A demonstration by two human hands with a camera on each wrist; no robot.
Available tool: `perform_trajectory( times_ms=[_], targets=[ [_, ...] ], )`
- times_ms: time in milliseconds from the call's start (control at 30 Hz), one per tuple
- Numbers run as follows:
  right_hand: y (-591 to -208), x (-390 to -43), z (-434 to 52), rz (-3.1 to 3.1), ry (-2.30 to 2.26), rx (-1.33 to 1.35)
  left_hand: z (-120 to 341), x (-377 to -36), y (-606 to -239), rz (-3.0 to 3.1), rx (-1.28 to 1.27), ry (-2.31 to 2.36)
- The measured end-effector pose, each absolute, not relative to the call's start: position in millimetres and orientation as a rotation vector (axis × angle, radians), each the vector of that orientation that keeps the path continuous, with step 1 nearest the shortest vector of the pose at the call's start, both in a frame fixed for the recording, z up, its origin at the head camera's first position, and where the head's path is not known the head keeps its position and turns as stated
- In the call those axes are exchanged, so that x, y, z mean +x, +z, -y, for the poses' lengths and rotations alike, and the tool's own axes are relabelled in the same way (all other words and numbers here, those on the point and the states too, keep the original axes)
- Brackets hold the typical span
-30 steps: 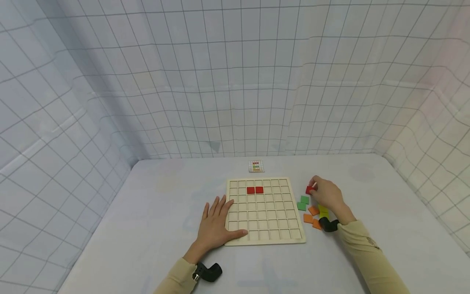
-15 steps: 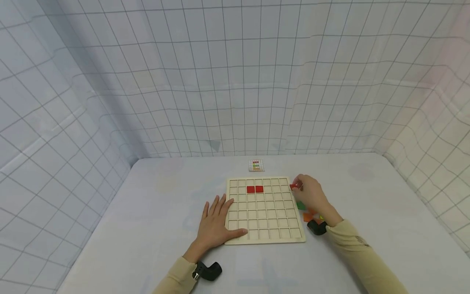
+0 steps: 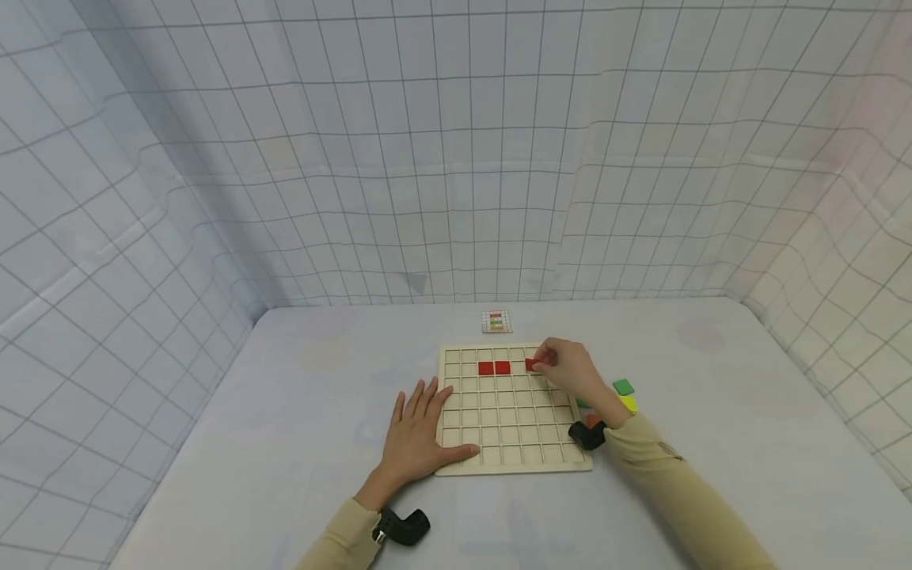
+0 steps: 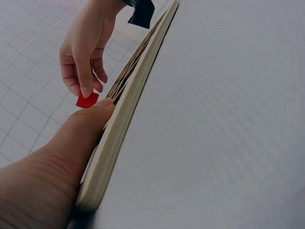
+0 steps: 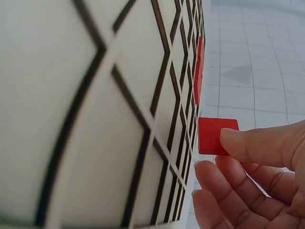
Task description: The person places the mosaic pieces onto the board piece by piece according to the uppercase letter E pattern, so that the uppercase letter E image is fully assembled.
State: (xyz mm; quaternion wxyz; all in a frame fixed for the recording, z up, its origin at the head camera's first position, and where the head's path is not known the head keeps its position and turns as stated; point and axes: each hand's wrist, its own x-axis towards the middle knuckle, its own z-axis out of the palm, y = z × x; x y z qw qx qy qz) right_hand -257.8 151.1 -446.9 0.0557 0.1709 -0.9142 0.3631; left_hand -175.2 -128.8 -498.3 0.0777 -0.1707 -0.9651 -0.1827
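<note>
A pale wooden grid board [image 3: 456,463] lies on the table with two red tiles [image 3: 495,367] side by side in its second row. My right hand [image 3: 566,367] pinches a third red tile [image 3: 530,364] just above the board, a cell or two right of that pair. In the right wrist view the red tile [image 5: 210,135] sits between thumb and fingers beside the grid board [image 5: 95,119]. My left hand [image 3: 416,431] lies flat on the table, thumb on the board's near left edge. From the left wrist the red tile [image 4: 86,100] shows beyond that thumb.
Loose tiles lie right of the board: a green tile [image 3: 623,386], a yellow tile [image 3: 629,403] and an orange tile [image 3: 592,419] partly hidden by my right wrist. A small pattern card [image 3: 496,321] lies behind the board. Grid-patterned fabric walls enclose the table.
My right hand has carried the red tile leftward from the loose pile onto the board's second row, uncovering the green and yellow tiles. The left hand has not moved.
</note>
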Motion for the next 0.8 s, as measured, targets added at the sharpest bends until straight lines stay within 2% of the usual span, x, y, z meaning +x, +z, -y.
perform_trajectory(
  times_ms=[800],
  targets=[
    [-445.7, -263.9, -133.5, 2.891, 1.008, 0.477, 128.5, -174.7, -499.9, 2.882, -0.51, -0.556]
  ],
)
